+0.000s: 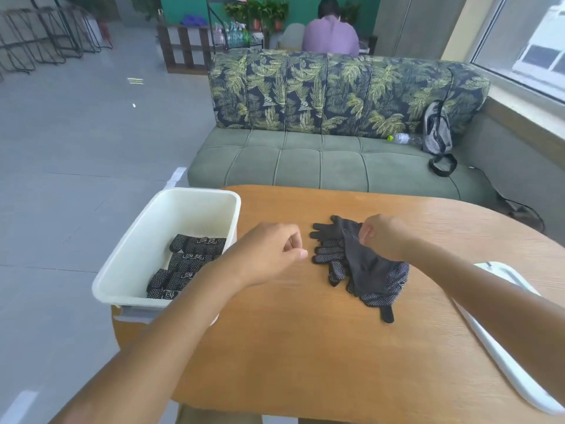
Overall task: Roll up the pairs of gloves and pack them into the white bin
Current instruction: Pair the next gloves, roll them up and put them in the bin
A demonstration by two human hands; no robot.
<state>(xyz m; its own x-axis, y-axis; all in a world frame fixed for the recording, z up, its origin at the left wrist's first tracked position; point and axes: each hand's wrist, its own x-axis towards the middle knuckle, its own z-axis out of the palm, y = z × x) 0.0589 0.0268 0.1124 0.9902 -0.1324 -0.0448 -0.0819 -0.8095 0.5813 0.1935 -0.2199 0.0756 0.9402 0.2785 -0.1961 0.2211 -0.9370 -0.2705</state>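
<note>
the green sofa [321, 166] with a leaf-patterned backrest stands behind the table. a grey backpack [437, 130] leans at its right end, with a clear plastic bottle [403, 138] lying just beside it on the seat. a person in a purple top [330, 36] sits beyond the sofa, back to the camera.

the wooden table [305, 347] with rounded corners fills the lower middle of the view. a white tray-like object [504, 362] lies along its right edge, partly hidden by the right forearm.

the white bin [146, 240] sits at the table's left edge, overhanging it. rolled gloves [186, 264] lie inside along the bin's right wall, in a stack of black dotted bundles; the exact count cannot be told.

loose black gloves [360, 267] with white grip dots lie on the table, right of centre, overlapping one another, fingers pointing left and one finger trailing toward the near edge.

the right hand [382, 237] is at the far end of the gloves, fingers curled, pinching the plain dark fabric of the top glove and lifting it off the pile.

the left hand [275, 249] hovers above the table between the bin and the gloves, fingers loosely curled, thumb extended toward the gloves. it holds nothing and touches neither.
</note>
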